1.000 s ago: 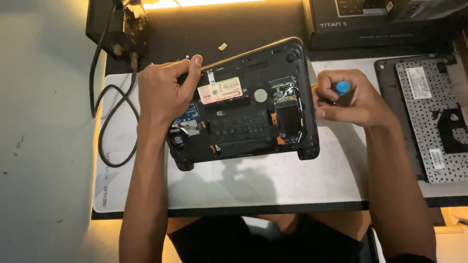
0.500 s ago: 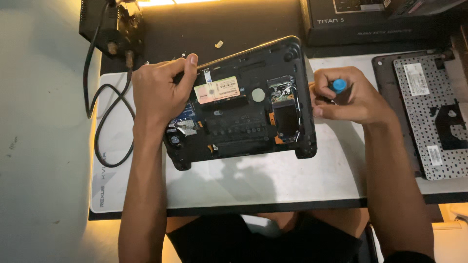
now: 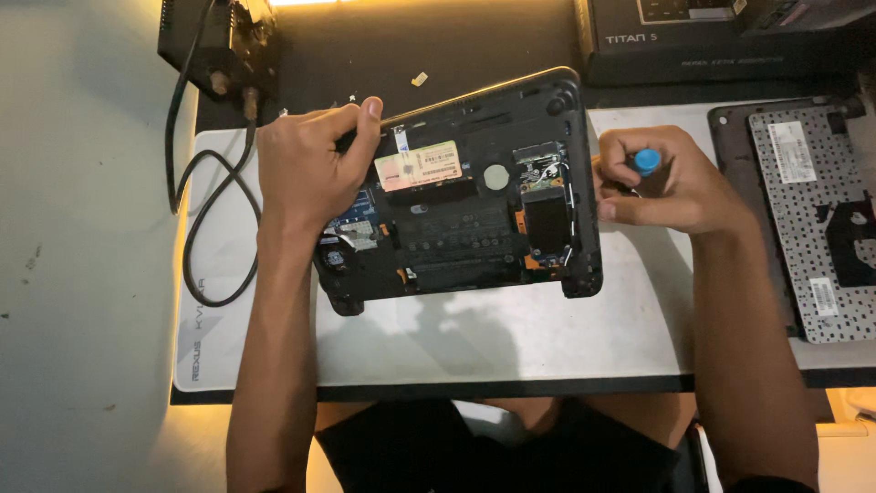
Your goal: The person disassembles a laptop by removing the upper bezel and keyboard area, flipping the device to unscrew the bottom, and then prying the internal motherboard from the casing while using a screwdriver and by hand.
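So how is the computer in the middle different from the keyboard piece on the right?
The opened laptop base is held by the left hand; the keyboard panel lies untouched. The base shows a circuit board and a round silver battery; the panel shows grey backing with white stickers. Both are dark and rest on the white mat.
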